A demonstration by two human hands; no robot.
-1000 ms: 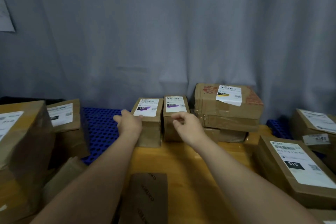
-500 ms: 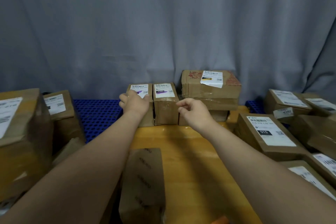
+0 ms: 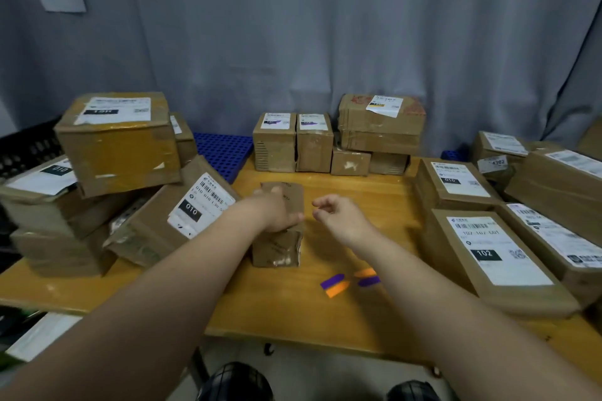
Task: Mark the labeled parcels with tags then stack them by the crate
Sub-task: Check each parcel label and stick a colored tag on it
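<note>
L hand (image 3: 277, 213) grips small creased cardboard parcel (image 3: 280, 238), top label hidden; R hand (image 3: 338, 216) at 3 o'clock, fingers loosely curled, empty.

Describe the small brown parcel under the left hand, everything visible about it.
The small brown parcel is a narrow cardboard box lying lengthwise on the wooden table, near its middle. Its top shows faint dark print and no white label. The near end looks dented, with pale scuffs. The left hand rests on its top, fingers curled over the right edge. The right hand hovers beside it, apart. Purple and orange tags lie nearby, not touching.
</note>
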